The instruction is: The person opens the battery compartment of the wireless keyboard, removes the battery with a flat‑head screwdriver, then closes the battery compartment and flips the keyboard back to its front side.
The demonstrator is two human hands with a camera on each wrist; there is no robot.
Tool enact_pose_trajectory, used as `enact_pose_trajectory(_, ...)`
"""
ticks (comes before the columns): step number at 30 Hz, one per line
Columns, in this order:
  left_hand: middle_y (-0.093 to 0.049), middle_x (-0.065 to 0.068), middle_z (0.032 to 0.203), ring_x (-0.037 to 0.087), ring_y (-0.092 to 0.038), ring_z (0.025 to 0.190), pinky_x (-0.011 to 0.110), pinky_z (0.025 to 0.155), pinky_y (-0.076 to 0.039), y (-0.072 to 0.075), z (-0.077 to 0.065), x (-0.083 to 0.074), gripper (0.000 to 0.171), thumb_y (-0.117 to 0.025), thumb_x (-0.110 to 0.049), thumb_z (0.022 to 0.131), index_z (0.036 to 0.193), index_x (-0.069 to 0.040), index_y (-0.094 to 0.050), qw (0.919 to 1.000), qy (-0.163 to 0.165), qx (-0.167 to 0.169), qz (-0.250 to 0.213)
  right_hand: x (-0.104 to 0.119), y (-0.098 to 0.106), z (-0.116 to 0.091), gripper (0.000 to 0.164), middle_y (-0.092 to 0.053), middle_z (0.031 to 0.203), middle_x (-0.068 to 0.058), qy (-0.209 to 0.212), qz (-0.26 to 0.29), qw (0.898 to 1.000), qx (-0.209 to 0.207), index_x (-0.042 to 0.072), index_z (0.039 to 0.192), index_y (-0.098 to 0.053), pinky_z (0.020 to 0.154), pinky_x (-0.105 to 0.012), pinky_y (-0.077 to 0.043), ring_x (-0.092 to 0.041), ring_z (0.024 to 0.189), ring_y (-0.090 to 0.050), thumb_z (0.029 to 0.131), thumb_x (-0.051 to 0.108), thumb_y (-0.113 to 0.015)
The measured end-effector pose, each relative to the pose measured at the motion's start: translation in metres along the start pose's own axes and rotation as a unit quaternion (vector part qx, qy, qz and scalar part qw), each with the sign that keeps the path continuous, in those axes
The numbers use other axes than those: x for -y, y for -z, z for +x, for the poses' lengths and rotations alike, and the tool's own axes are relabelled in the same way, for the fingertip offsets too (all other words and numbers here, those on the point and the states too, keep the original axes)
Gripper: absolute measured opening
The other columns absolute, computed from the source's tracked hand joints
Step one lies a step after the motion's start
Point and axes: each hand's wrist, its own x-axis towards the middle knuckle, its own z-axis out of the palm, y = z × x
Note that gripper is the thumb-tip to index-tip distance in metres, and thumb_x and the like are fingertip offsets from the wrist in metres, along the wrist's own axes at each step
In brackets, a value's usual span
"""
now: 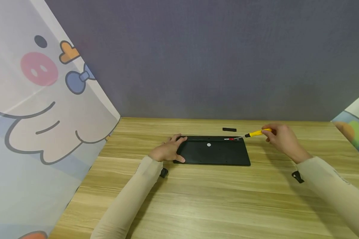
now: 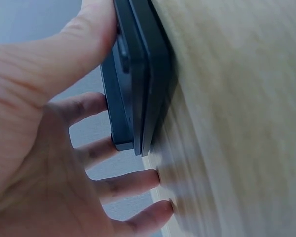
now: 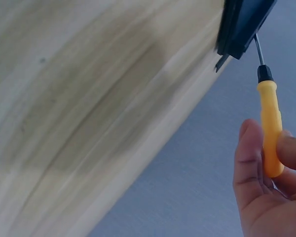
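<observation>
A black keyboard (image 1: pixel 213 152) lies underside up on the table, a round white sticker near its middle. My left hand (image 1: pixel 168 150) rests spread on the keyboard's left end, thumb by the near edge, index finger on the far strip. In the left wrist view, the other straight fingers (image 2: pixel 133 186) reach down beside it. My right hand (image 1: pixel 282 137) pinches the yellow handle of a screwdriver (image 1: pixel 255 133) between thumb and fingers. Its metal tip reaches into a slot at the keyboard's far right, at the end of a red and white battery (image 1: pixel 229 139).
A small black cover (image 1: pixel 229 129) lies on the wooden table (image 1: pixel 197 199) behind the keyboard. A grey panel (image 1: pixel 209 59) rises along the table's back edge. To the left stands a wall with cartoon print (image 1: pixel 48 109). Black straps hang at both wrists.
</observation>
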Motion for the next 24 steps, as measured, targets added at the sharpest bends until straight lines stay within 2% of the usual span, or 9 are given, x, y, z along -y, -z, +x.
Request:
enact_pose_trajectory(5, 0.003, 0.006, 0.157, 0.038, -0.005, 0.140, 0.061, 0.104, -0.020, 0.000, -0.001, 0.000, 0.096, -0.069, -0.045, 0.079, 0.154, -0.026, -0.012, 1.0000, 0.003, -0.005, 0.005, -0.004, -0.002, -0.005, 0.031, -0.063, 0.076, -0.012, 0.009, -0.007, 0.999, 0.034, -0.009, 0.115, -0.060, 0.043, -0.028, -0.039, -0.021, 0.060, -0.057, 0.098, 0.016, -0.054)
enact_pose_trajectory(11, 0.002, 0.007, 0.157, 0.038, -0.005, 0.140, 0.061, 0.104, -0.020, -0.001, -0.001, -0.001, 0.096, -0.069, -0.046, 0.079, 0.154, -0.027, -0.011, 0.9999, 0.004, -0.008, 0.014, -0.006, -0.002, -0.006, 0.028, -0.063, 0.075, -0.012, 0.026, -0.012, 0.999, 0.036, -0.009, 0.115, -0.061, 0.043, -0.028, -0.040, -0.020, 0.058, -0.056, 0.097, 0.011, -0.055)
enact_pose_trajectory(18, 0.002, 0.006, 0.157, 0.037, -0.007, 0.140, 0.059, 0.104, -0.021, -0.002, 0.000, 0.000, 0.096, -0.069, -0.047, 0.079, 0.153, -0.030, -0.012, 0.9997, 0.004, -0.008, 0.022, -0.003, 0.004, -0.002, 0.029, -0.060, 0.074, -0.010, 0.031, -0.027, 0.997, 0.068, -0.008, 0.116, -0.060, 0.045, -0.029, -0.039, -0.018, 0.058, -0.053, 0.098, 0.014, -0.053)
enact_pose_trajectory(24, 0.001, 0.005, 0.157, 0.037, -0.008, 0.140, 0.060, 0.104, -0.021, -0.001, 0.001, 0.000, 0.097, -0.072, -0.046, 0.077, 0.153, -0.031, -0.013, 0.9998, -0.004, -0.005, 0.020, 0.006, 0.011, 0.001, 0.029, -0.059, 0.080, -0.012, 0.043, -0.024, 0.997, 0.060, -0.002, 0.113, -0.063, 0.045, -0.029, -0.035, -0.019, 0.057, -0.044, 0.100, 0.020, -0.049)
